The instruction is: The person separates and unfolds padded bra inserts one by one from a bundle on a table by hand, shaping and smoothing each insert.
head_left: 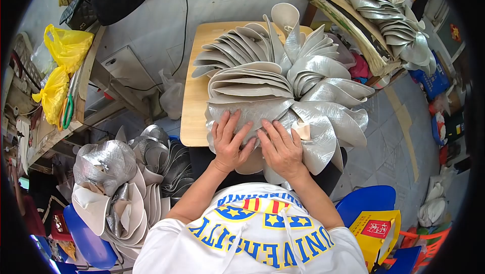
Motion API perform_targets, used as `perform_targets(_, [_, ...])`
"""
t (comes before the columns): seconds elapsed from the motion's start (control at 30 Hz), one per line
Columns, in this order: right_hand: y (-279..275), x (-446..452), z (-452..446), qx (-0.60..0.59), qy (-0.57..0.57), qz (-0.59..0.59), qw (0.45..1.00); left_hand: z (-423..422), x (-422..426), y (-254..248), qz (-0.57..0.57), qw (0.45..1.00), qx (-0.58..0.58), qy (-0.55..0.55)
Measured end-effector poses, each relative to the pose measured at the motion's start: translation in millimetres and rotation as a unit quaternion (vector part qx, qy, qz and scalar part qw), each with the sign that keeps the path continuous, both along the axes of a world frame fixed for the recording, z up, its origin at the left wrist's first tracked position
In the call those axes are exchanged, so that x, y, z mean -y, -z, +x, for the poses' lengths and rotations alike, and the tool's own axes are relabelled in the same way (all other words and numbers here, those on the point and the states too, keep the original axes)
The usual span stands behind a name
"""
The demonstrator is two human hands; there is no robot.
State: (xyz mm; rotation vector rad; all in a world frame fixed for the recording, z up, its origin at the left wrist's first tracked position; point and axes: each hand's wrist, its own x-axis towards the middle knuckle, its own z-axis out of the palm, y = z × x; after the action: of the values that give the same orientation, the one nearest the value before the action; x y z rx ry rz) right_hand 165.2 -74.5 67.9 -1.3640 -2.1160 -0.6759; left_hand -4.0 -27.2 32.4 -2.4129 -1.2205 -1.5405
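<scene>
Both hands rest on a large pile of curved, silver-faced sheet pieces with beige undersides, fanned out in overlapping stacks. My left hand lies on the near edge of the front stack, fingers spread on the silver face. Close beside it, my right hand also presses on the silver surface with fingers stretched out, near a small beige scrap. Neither hand is closed around a piece. The pile covers much of a light wooden stool top and overhangs its right and near sides.
More silver pieces lie heaped at lower left and at upper right. A wooden bench at left bears yellow plastic bags and green-handled scissors. A blue chair and a yellow bag stand at lower right.
</scene>
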Motion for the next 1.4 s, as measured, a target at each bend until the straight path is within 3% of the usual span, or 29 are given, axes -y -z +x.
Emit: perform_targets(1.4, [-1.1,0.1,-0.3,0.009,0.001,0.004,1.000,0.6,-0.5,-1.0,0.005,1.000,-0.014,-0.003])
